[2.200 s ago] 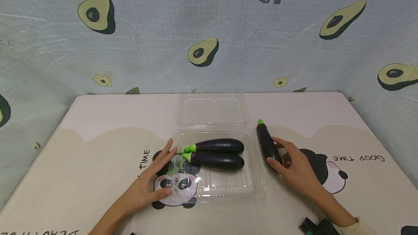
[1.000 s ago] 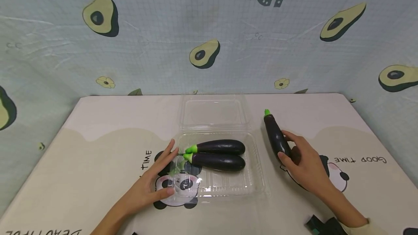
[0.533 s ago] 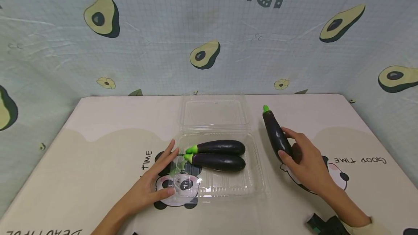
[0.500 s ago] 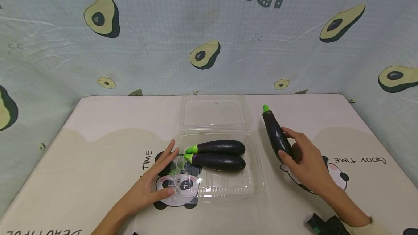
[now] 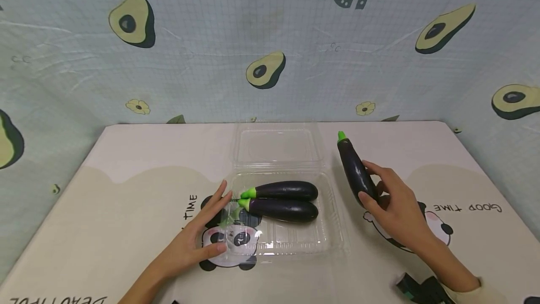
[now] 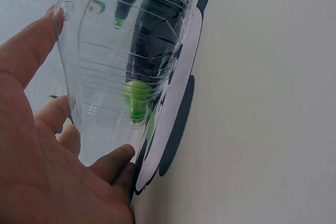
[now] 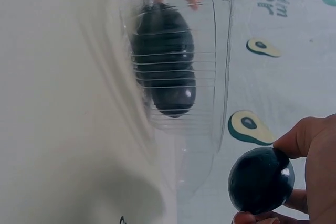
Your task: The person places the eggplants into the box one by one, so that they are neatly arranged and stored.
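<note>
In the head view two dark purple eggplants, a far one [image 5: 287,190] and a near one [image 5: 283,210], lie side by side in a clear plastic clamshell box [image 5: 295,247], green stems to the left. My left hand [image 5: 190,243] rests with spread fingers along the box's left rim; the left wrist view shows its fingertips [image 6: 59,17] at the clear wall. Right of the box, my right hand [image 5: 392,205] pinches a third eggplant [image 5: 354,168] between thumb and fingers near its blunt end, stem pointing away. The right wrist view shows that eggplant's round end [image 7: 261,180] held above the table.
The box's clear lid [image 5: 276,144] lies folded back behind it. Panda prints and lettering mark the table cover [image 5: 105,229]. A cloth with avocado prints [image 5: 190,27] hangs behind. A black device [image 5: 422,290] sits at the right wrist.
My right hand has lifted the third eggplant off the table and shifted it slightly right, its stem end now higher. My left hand stays at the box, and the two eggplants inside have not moved.
</note>
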Tool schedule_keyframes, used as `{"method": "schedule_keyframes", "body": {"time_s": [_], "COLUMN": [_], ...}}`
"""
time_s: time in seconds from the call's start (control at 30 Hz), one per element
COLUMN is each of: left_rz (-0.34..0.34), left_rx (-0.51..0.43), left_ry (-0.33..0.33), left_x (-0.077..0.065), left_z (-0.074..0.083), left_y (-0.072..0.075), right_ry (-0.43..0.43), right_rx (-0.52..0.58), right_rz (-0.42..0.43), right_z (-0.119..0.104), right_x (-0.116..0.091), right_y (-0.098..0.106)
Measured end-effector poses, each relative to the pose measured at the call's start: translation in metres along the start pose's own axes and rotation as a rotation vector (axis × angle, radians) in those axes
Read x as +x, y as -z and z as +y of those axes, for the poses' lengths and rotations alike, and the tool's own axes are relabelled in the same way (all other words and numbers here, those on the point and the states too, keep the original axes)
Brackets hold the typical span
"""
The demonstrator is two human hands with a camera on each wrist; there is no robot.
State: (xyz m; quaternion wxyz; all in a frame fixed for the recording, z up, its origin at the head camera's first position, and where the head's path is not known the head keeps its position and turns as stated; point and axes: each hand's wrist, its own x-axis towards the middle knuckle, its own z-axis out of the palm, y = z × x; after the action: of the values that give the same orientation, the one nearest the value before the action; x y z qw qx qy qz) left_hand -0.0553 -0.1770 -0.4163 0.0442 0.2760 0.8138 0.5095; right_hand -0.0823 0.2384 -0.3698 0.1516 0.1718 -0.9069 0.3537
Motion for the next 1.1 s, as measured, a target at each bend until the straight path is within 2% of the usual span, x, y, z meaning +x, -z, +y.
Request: {"method": "schedule_keyframes", "body": {"time_s": [1.1], "left_rz": [0.002], "left_rx": [-0.01], "left_ry": [-0.013], "left_x": [0.0], "left_z": [0.001], "left_y": [0.0], "right_ry": [0.106], "right_rx": [-0.01], "right_rz": [0.0], "right_z": [-0.024], "right_x": [0.012], "right_y": [-0.001]}}
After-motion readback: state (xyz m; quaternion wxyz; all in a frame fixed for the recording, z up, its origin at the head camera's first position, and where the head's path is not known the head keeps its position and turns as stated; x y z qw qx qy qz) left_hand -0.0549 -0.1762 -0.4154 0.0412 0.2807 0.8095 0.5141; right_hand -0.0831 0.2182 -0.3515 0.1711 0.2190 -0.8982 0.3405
